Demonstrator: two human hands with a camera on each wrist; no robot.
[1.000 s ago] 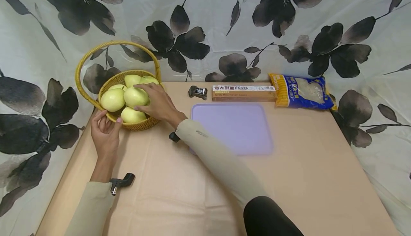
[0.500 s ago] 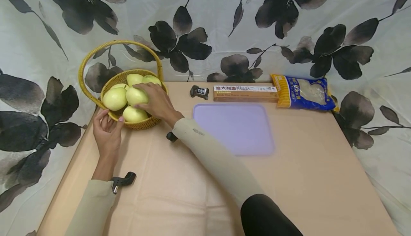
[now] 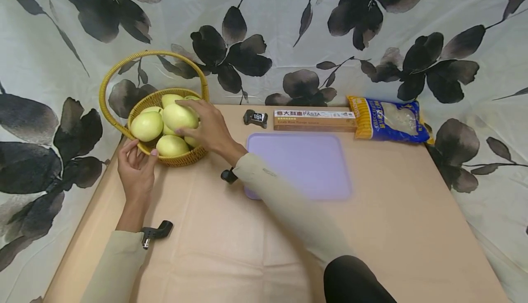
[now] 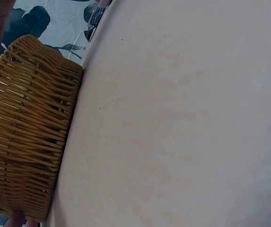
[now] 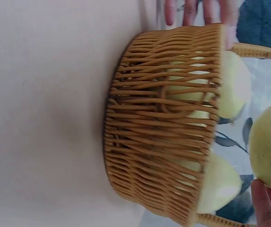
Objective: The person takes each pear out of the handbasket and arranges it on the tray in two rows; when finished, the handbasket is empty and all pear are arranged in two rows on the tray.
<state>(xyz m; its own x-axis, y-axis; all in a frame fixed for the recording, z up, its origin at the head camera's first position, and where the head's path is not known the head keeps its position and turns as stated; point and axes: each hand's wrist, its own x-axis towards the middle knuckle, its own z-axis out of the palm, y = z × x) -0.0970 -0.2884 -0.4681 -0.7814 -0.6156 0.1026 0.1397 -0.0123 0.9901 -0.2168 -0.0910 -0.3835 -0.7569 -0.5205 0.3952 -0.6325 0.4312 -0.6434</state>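
A yellow wicker basket [image 3: 181,160] with a tall arched handle stands at the left of the table, filled with several pale green pears [image 3: 146,126]. My right hand [image 3: 214,131] grips one pear [image 3: 179,117] from its right side, thumb below and fingers above. The right wrist view has this speckled pear [image 5: 270,146] raised over the basket rim, apart from the fruit inside. At the basket's near left side, my left hand [image 3: 136,174] holds the rim between thumb and fingers. Some of its fingertips [image 4: 16,220] show against the weave in the left wrist view.
A lilac plastic board [image 3: 301,165] lies right of the basket. Behind it are a small black packet [image 3: 255,118], a pasta box [image 3: 314,120] and a blue and yellow bag [image 3: 392,119]. Floral cloth [image 3: 288,28] hangs behind the table.
My right hand has lifted the pear slightly up and to the right, uncovering other pears under it. The left hand stays on the basket rim.
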